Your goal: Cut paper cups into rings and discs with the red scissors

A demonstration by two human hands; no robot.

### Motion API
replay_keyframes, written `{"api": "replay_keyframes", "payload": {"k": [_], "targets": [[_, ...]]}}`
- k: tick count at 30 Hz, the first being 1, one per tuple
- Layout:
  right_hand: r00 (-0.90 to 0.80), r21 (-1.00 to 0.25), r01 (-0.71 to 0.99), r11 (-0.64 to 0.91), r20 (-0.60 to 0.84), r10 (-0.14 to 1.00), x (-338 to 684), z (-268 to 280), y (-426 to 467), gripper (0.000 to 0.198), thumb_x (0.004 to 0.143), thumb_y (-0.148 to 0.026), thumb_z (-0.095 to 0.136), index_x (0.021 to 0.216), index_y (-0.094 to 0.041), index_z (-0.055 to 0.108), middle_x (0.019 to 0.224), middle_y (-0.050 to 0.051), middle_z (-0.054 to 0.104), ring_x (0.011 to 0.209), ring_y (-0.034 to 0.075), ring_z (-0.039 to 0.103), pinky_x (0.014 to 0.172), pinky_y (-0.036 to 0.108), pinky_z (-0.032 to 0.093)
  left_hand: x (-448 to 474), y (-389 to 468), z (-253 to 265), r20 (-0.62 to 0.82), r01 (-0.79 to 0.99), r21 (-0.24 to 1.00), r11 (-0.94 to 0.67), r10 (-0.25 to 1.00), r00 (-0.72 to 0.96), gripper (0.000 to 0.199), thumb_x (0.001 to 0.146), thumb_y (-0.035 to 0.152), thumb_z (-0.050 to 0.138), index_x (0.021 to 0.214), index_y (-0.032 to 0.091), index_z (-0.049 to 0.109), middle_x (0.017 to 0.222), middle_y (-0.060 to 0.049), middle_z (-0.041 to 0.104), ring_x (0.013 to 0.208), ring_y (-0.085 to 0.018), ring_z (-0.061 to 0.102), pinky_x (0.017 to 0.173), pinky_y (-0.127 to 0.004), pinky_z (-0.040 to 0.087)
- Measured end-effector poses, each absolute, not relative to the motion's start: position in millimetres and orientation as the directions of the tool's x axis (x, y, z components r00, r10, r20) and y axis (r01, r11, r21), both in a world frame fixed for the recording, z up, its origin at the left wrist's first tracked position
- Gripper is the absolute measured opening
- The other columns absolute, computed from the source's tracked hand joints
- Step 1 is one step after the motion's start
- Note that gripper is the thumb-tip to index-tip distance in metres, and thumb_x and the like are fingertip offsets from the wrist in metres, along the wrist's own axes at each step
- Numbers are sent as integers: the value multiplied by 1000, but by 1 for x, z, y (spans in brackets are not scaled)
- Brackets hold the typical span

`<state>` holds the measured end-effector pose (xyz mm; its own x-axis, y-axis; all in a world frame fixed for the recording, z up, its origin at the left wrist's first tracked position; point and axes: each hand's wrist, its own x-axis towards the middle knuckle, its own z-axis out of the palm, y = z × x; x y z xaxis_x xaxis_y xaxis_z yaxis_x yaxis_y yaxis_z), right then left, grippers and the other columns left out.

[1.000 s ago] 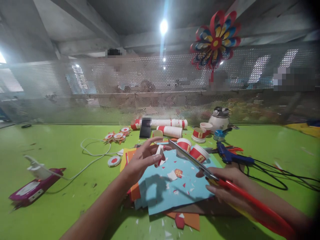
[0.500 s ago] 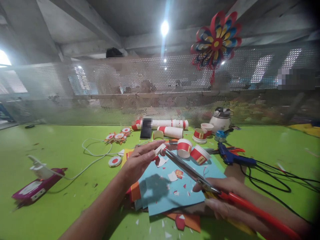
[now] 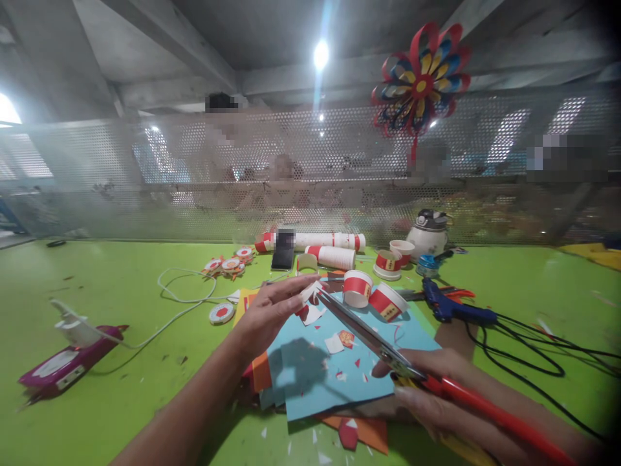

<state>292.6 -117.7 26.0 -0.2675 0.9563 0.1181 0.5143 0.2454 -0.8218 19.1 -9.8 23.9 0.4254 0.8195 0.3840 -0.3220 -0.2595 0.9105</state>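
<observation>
My left hand [image 3: 272, 310] pinches a small white and red piece of paper [image 3: 310, 292] between thumb and fingers, above a stack of blue paper sheets [image 3: 310, 401]. In my right hand [image 3: 431, 388] is a pair of scissors [image 3: 369, 336] with red and yellow handles. The blade tips meet the edge of the white piece. Small red and white scraps [image 3: 334, 343] lie on the blue sheets below. Just beyond the blades sit two red and white paper cups [image 3: 358, 288], one tilted.
On the green table [image 3: 121, 414] are a magenta power strip [image 3: 63, 369] with a white cable, a phone [image 3: 282, 251], stacked paper cups [image 3: 334, 255], a blue glue gun [image 3: 451, 307] with black cord, and a kettle-like jug [image 3: 427, 234]. A perforated screen [image 3: 310, 155] stands behind.
The scissor blades look slightly more closed at the white piece. Both hands stay almost in place; the view shifts very slightly.
</observation>
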Motion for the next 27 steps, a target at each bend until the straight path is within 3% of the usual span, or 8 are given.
{"api": "replay_keyframes", "payload": {"k": [6, 8, 13, 18, 22, 27], "targets": [[-200, -854, 487, 185, 97, 975, 283, 28, -123, 41, 81, -57, 58, 111, -32, 70, 108, 6, 70, 65, 18, 68, 56, 25, 58, 18, -9, 23, 383, -300, 915, -271, 818, 430, 39, 74, 33, 69, 112, 22, 71, 112, -13, 68, 86, -22, 59, 68, -33, 46], [-186, -853, 496, 163, 79, 979, 283, 29, -123, 40, 80, -58, 59, 108, -32, 70, 104, 5, 71, 64, 17, 67, 56, 25, 57, 17, -8, 23, 384, -292, 916, -276, 817, 431, 39, 74, 32, 69, 112, 22, 71, 114, -12, 67, 87, -23, 59, 69, -33, 46], [-286, -842, 510, 175, 26, 958, 291, 30, -119, 35, 85, -56, 54, 107, -33, 69, 69, 2, 68, 60, 19, 64, 53, 28, 56, 16, -8, 24, 393, -255, 917, -308, 812, 432, 38, 73, 34, 68, 109, 23, 72, 113, -13, 68, 88, -24, 58, 65, -33, 45], [-358, -795, 572, 201, -21, 934, 297, 32, -115, 37, 89, -54, 51, 111, -29, 67, 76, 2, 68, 72, 19, 65, 66, 29, 57, 15, -8, 25, 379, -239, 923, -301, 814, 440, 38, 72, 34, 67, 108, 21, 73, 111, -14, 69, 89, -25, 58, 64, -33, 43], [-310, -825, 547, 141, -44, 950, 290, 36, -117, 45, 85, -62, 49, 101, -26, 70, 75, 2, 65, 56, 14, 59, 51, 23, 52, 15, -7, 25, 387, -238, 921, -310, 807, 445, 37, 73, 34, 66, 106, 20, 74, 112, -13, 69, 86, -24, 57, 65, -33, 42], [-412, -814, 524, 250, 14, 911, 285, 37, -114, 43, 88, -58, 46, 87, -24, 72, 56, 0, 58, 46, 12, 54, 40, 19, 45, 17, -9, 26, 378, -263, 920, -289, 828, 414, 37, 71, 31, 67, 105, 21, 74, 105, -13, 70, 79, -22, 57, 64, -33, 42]]}}
